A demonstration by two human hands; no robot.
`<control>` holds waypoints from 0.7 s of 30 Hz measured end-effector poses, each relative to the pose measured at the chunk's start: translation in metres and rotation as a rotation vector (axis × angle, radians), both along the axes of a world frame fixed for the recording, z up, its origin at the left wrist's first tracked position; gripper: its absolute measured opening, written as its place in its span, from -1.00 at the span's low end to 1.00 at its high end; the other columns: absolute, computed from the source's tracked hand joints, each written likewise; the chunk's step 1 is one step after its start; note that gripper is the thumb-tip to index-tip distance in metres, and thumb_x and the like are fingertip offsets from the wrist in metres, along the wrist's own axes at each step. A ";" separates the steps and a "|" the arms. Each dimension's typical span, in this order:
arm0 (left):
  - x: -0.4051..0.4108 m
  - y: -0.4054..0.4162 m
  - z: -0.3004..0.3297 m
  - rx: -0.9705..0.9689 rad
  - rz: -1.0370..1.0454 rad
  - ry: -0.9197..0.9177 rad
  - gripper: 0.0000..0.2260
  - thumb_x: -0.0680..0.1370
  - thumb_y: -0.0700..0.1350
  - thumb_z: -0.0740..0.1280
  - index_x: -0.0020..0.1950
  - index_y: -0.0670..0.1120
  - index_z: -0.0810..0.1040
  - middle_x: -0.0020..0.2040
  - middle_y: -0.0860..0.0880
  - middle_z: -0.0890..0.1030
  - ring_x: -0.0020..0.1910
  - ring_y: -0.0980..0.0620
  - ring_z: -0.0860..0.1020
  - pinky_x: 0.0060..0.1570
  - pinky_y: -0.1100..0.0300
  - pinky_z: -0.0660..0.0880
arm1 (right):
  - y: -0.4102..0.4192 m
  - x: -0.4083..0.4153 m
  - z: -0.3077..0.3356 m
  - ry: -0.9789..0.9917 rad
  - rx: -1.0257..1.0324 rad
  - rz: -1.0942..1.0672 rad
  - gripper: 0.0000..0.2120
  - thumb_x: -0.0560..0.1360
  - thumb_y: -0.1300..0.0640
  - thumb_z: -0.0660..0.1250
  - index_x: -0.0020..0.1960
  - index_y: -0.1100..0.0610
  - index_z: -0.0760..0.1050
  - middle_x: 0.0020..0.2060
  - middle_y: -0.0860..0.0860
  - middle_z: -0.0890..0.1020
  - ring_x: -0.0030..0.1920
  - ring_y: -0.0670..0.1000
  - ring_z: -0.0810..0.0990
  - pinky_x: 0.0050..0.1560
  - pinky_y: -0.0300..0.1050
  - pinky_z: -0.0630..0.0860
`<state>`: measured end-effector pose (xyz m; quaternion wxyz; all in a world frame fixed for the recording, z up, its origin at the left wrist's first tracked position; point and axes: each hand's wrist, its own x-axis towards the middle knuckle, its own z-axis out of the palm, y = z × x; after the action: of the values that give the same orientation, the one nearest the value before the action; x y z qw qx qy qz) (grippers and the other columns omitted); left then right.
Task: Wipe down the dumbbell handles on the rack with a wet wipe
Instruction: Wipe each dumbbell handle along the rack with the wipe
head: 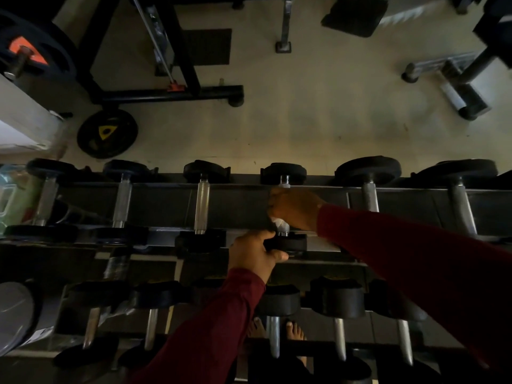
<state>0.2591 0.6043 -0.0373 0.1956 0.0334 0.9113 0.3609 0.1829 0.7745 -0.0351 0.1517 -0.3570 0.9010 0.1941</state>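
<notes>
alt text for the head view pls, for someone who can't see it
A person in dark red sleeves works on one dumbbell on the top tier of a rack: the right hand is wrapped round its handle with a white wipe, while the left hand grips its near weight head. Other dumbbells sit on both tiers, with gym machines on the pale floor beyond.

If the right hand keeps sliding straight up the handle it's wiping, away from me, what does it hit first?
Most likely the far head of that same dumbbell. The right hand grips the handle, with only a short bare stretch visible beyond it before the head.
</notes>
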 end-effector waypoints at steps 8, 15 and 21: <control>0.004 0.008 0.012 -0.038 -0.095 0.045 -0.63 0.36 -0.03 0.55 0.14 0.09 0.59 0.09 0.10 0.62 0.08 0.14 0.59 0.10 0.28 0.53 | 0.043 0.032 0.034 -0.280 -0.856 -0.996 -0.75 0.61 0.27 0.24 0.23 0.12 0.58 0.11 0.05 0.62 0.00 -0.12 0.58 0.00 -0.32 0.46; 0.038 0.063 0.031 0.027 -0.208 0.093 -0.68 0.50 0.04 0.40 0.24 0.16 0.52 0.18 0.09 0.54 0.18 0.12 0.52 0.24 0.17 0.50 | 0.111 0.079 0.036 -0.561 -1.588 -1.866 -0.75 0.52 0.27 0.32 0.19 0.19 0.57 0.10 0.18 0.67 0.09 0.13 0.67 0.20 0.06 0.60; 0.068 0.150 0.037 0.089 -0.194 -0.079 -0.67 0.49 0.12 0.42 0.20 0.04 0.59 0.13 0.03 0.63 0.13 0.06 0.57 0.22 0.09 0.51 | 0.182 0.127 0.048 -0.270 -1.109 -1.610 -0.84 0.48 0.08 0.48 0.05 0.05 0.65 -0.03 -0.02 0.69 -0.03 -0.04 0.66 0.12 -0.10 0.57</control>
<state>0.3269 0.7541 -0.0005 0.2637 0.1160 0.8784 0.3814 0.3100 0.9560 0.0126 0.1514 0.3231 0.8134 -0.4594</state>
